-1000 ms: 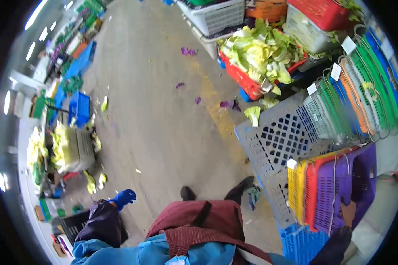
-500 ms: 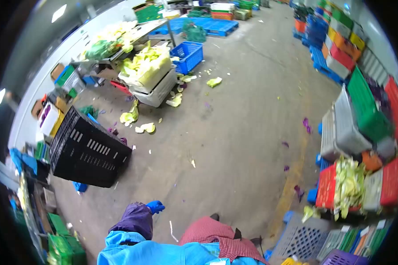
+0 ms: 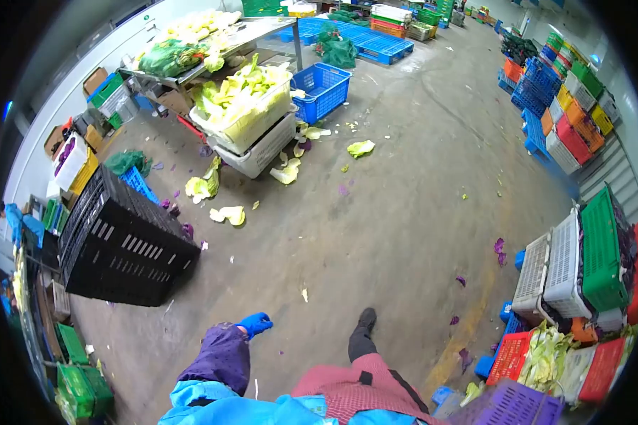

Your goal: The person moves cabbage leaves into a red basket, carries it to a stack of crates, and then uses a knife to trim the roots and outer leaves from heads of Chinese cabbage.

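My left hand (image 3: 256,324), in a blue glove, hangs above the concrete floor (image 3: 319,234) in front of my body. It holds nothing that I can see, and its fingers look loosely apart. A purple sleeve (image 3: 220,354) covers that forearm. The stack of black crates (image 3: 135,244) stands nearest to it, to the left and not touching. My right hand is out of the frame. One dark shoe (image 3: 365,322) is on the floor ahead of me.
White crates of leaves (image 3: 244,120) stand by a metal table (image 3: 262,28), beside a blue crate (image 3: 322,92). Cabbage leaves (image 3: 228,215) lie scattered on the floor. Stacked crates (image 3: 563,262) line the right, with a purple crate (image 3: 514,405) close to my legs.
The view has shifted forward and turned slightly. One leg now reaches further ahead, and the purple crate shows larger at the bottom right. My left hand has moved slightly up and right.
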Available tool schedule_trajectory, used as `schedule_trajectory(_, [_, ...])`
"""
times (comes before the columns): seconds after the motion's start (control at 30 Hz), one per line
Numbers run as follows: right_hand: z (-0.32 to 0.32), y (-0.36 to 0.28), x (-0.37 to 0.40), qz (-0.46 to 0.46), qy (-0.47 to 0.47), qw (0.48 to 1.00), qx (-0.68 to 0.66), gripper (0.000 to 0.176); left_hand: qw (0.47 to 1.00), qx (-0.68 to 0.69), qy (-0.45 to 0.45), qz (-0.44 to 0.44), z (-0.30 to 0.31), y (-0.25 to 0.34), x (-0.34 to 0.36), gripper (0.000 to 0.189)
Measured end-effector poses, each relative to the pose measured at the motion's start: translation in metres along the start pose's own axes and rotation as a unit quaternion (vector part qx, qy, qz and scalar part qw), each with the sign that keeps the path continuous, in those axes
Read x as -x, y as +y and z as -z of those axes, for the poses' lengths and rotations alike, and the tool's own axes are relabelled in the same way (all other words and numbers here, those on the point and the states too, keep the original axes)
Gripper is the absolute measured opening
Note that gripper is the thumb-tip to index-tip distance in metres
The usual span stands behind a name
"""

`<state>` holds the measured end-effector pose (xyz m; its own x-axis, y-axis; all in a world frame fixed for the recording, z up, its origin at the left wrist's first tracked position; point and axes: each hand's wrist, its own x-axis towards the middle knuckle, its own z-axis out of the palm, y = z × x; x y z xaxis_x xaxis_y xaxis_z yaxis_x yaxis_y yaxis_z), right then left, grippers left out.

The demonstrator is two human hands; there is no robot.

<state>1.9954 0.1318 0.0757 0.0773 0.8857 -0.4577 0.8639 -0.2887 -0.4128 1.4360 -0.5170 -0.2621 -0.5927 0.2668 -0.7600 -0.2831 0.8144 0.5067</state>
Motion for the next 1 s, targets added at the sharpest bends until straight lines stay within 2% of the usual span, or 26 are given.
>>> schedule_trajectory(0.03, [-0.014,-0.026,-0.015,0.009,-0.01,1.0,-0.003,0.018,0.999,-0.022,0.019,-0.016,0.014,0.002,-0.01,0.046])
schedule_trajectory(0.13, [-0.06,-0.103,-0.069,0.047,-0.052,0.997,-0.012,0.015,0.999,0.004,0.047,0.017,0.058,0.027,-0.013,0.044])
schedule_trajectory(0.27, [-0.133,-0.216,-0.145,0.114,-0.129,0.985,-0.018,0.012,0.992,0.091,0.077,0.042,0.107,0.071,-0.025,0.043])
schedule_trajectory(0.33, [-0.179,-0.279,-0.183,0.164,-0.173,0.971,-0.016,0.01,0.986,0.128,0.098,0.046,0.122,0.092,-0.031,0.043])
schedule_trajectory(0.37, [-0.203,-0.307,-0.209,0.247,-0.188,0.95,-0.017,0.006,0.987,0.116,0.089,0.063,0.128,0.103,-0.036,0.044])
schedule_trajectory(0.4, [-0.224,-0.362,-0.189,0.202,-0.197,0.959,-0.022,0.006,0.988,0.106,0.081,0.078,0.134,0.115,-0.044,0.045])
schedule_trajectory(0.47, [-0.272,-0.473,-0.143,0.276,-0.223,0.935,-0.016,0.008,0.986,0.124,0.066,0.089,0.147,0.139,-0.067,0.045])
schedule_trajectory(0.53, [-0.311,-0.562,-0.133,0.288,-0.22,0.921,0.144,0.025,0.986,0.129,0.037,0.101,0.165,0.166,-0.089,0.044])
schedule_trajectory(0.6, [-0.354,-0.64,-0.126,0.505,-0.112,0.821,0.24,0.032,0.96,0.234,0.019,0.15,0.194,0.221,-0.127,0.044])
schedule_trajectory(0.67, [-0.381,-0.725,-0.08,0.513,-0.044,0.794,0.323,0.034,0.959,0.257,0.032,0.112,0.219,0.271,-0.171,0.046])
schedule_trajectory(0.7, [-0.394,-0.767,-0.07,0.55,-0.037,0.752,0.362,0.033,0.965,0.251,0.034,0.074,0.233,0.306,-0.196,0.046])
schedule_trajectory(0.77, [-0.413,-0.837,-0.05,0.61,-0.044,0.666,0.428,0.032,0.911,0.412,0.012,0.025,0.262,0.396,-0.22,0.051])
schedule_trajectory(0.87, [-0.444,-0.934,-0.025,0.694,-0.062,0.534,0.479,0.032,0.913,0.408,-0.031,-0.011,0.298,0.521,-0.285,0.063])
schedule_trajectory(0.93, [-0.463,-0.992,-0.013,0.73,-0.101,0.46,0.495,0.032,0.85,0.519,-0.082,0.025,0.311,0.589,-0.34,0.072])
schedule_trajectory(0.97, [-0.473,-1.016,-0.018,0.769,-0.111,0.427,0.463,0.03,0.862,0.497,-0.097,0.012,0.317,0.617,-0.37,0.072])
schedule_trajectory(1.0, [-0.486,-1.043,-0.025,0.807,-0.122,0.386,0.431,0.028,0.817,0.563,-0.113,0.054,0.319,0.64,-0.401,0.072])
